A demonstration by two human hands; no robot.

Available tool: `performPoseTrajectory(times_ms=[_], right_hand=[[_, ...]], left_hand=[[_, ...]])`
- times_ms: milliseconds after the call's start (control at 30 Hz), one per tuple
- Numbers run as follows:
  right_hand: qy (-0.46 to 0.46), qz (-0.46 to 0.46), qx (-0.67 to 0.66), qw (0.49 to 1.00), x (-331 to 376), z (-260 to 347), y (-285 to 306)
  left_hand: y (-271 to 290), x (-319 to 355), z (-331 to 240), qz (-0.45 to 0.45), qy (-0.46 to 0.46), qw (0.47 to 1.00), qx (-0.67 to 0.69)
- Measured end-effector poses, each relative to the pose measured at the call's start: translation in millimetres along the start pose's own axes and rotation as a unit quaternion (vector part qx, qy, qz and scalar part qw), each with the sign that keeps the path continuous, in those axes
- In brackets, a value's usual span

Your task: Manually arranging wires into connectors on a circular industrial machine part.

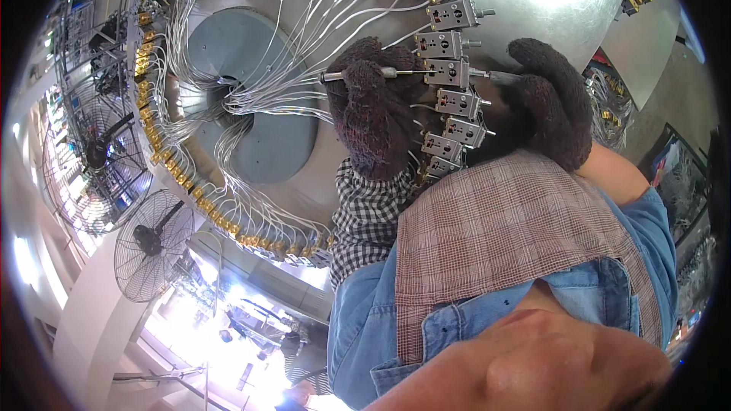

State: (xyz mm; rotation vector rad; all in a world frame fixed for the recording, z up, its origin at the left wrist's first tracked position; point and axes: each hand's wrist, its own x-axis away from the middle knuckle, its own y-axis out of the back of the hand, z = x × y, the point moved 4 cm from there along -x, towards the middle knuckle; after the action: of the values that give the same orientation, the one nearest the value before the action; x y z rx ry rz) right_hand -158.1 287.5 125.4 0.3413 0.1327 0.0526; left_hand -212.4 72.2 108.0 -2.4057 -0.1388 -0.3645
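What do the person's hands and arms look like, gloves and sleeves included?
Both hands wear thick, fuzzy knit gloves in dark brown: the left hand and the right hand. The left forearm has a black-and-white checked sleeve cover below the glove, over a blue denim sleeve. The right arm shows a rolled blue denim sleeve with a bare stretch of forearm above it.

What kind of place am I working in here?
Most likely a factory assembly floor. A big round metal fixture carries rows of small switch parts with white wires, gloved hands work a thin metal tool, and industrial pedestal fans stand nearby.
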Motion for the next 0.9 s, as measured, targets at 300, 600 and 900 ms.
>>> performPoseTrajectory(times_ms=[300, 600, 900], right_hand=[[0.146, -0.008, 0.094, 0.985, 6, -2, -3], [-0.096, -0.040, -0.140, 0.985, -9, -4, 1], [-0.031, -0.001, -0.134, 0.991, 0, -5, 4]], left_hand=[[0, 0, 1, 0.007, 0.018, 0.997, -0.070], [6, -1, 4, -0.015, 0.000, 0.999, -0.037], [1, -1, 2, 0.008, 0.020, 1.000, -0.013]])
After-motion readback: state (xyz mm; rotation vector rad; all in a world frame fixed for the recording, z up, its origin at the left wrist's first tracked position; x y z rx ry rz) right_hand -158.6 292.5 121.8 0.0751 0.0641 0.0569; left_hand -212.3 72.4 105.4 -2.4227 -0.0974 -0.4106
